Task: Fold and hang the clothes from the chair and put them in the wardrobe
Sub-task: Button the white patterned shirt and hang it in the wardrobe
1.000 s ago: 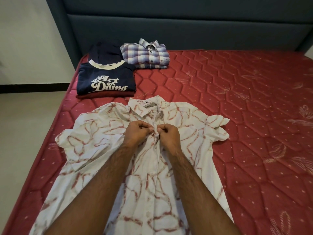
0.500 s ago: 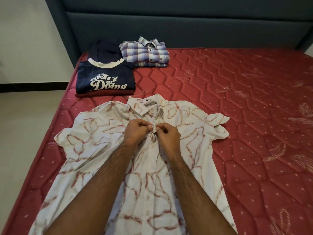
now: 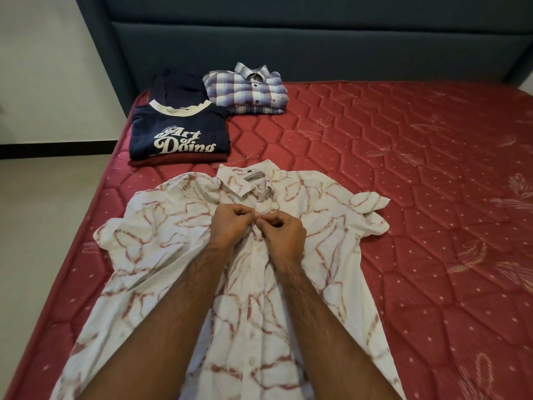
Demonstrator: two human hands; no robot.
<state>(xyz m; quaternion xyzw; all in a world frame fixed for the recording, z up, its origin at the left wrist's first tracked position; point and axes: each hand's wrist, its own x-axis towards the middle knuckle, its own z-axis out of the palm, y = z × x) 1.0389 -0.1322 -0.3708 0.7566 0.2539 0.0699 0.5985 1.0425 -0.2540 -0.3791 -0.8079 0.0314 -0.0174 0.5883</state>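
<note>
A white short-sleeved shirt (image 3: 302,255) with a reddish marbled print is lying face up and spread flat on the red quilted mattress (image 3: 403,168), collar toward the headboard (image 3: 288,39). The left hand (image 3: 230,225) and the right hand (image 3: 284,230) are meeting at the shirt's front placket just below the collar; the fingers of both are curling inward and pinching the placket fabric at one button position, fingertips touching one another. Whether that button is through its hole cannot be told. Buttons lower on the placket are showing along the centre line between the forearms. Beyond the collar, a folded navy T-shirt (image 3: 178,134) printed "Art of Doing" is resting on a folded maroon garment (image 3: 176,162). Just beside it, nearer the headboard, a folded plaid shirt (image 3: 248,89) is lying next to a dark folded garment (image 3: 178,85).
</note>
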